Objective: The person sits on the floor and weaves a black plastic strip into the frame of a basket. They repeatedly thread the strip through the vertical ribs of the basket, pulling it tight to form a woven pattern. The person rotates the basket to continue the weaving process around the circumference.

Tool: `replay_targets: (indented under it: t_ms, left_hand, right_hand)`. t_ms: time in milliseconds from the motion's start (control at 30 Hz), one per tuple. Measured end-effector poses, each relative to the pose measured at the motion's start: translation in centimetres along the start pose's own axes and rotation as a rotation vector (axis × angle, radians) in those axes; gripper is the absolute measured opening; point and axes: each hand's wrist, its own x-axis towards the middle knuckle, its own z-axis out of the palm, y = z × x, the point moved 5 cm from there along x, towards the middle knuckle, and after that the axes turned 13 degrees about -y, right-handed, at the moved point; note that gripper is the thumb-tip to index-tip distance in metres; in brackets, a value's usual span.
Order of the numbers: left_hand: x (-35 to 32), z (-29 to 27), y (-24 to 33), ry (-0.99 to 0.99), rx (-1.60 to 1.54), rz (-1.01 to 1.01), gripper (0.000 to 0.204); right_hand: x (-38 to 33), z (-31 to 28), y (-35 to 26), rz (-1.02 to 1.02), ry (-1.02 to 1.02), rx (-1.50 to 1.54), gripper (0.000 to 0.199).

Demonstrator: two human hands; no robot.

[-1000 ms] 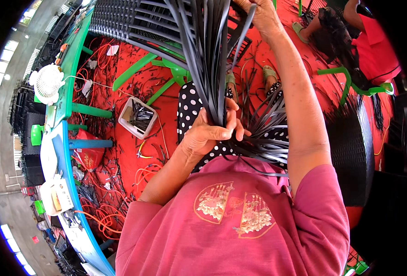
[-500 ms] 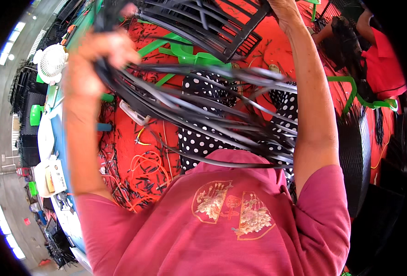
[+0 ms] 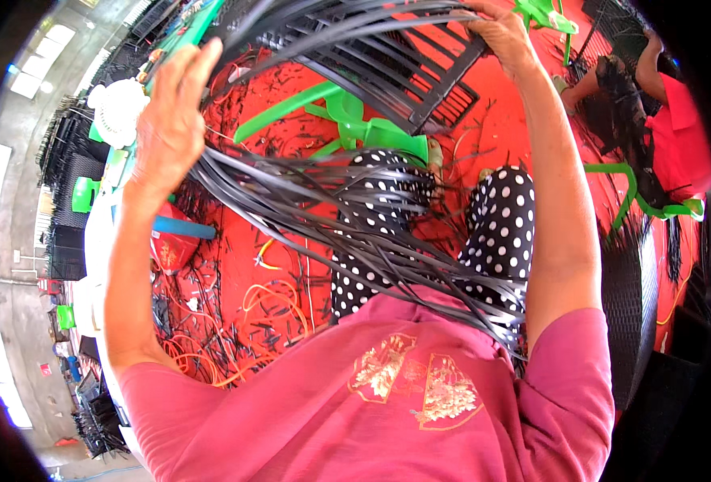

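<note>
A loose bundle of long, thin black plastic strips (image 3: 315, 201) hangs across my lap, its tails reaching the front of my shirt. At the left my left hand (image 3: 171, 116) is raised with its fingers fairly straight. The strips converge at its palm, and the thumb's hold is partly hidden. Other strips arch across the top toward my right hand (image 3: 506, 36), whose fingers are bent around strip ends near the upper edge. Beneath the arch lies a black slatted frame (image 3: 444, 88), partly covered by the strips.
Green plastic chair-like parts (image 3: 343, 112) lie before my knees. Black offcuts and orange cord (image 3: 279, 301) litter the red floor (image 3: 239, 241). Left are a blue tube (image 3: 183, 226) and a white fan (image 3: 118, 112). A person in red (image 3: 680, 136) works at the right, near a black woven panel (image 3: 630, 305).
The blurred sweep of my left hand has slowed, and its fingers have straightened. The strips now sag lower over my lap, with more arching across the top toward my right hand.
</note>
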Motion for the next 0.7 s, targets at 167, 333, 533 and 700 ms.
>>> replay_targets:
  t_ms: [167,333,533,700]
  left_hand:
    - [-5.2,7.8,-1.0,-0.202,-0.554,-0.508,0.087]
    - [-12.9,19.7,0.8,-0.179,-0.759,-0.925,0.085]
    - [-13.7,32.1,9.5,0.087,-1.255,-0.929,0.125]
    - [-10.6,34.2,8.0,0.005,-1.136,-1.161,0.126]
  right_hand:
    - [0.8,1.1,-0.8,0.012,-0.018,-0.015,0.014]
    - [2.7,3.0,0.9,-0.070,-0.088,-0.045,0.025]
    - [3.4,4.0,1.4,-0.001,-0.191,-0.042,0.027]
    - [2.2,4.3,1.4,-0.009,-0.151,-0.125,0.028]
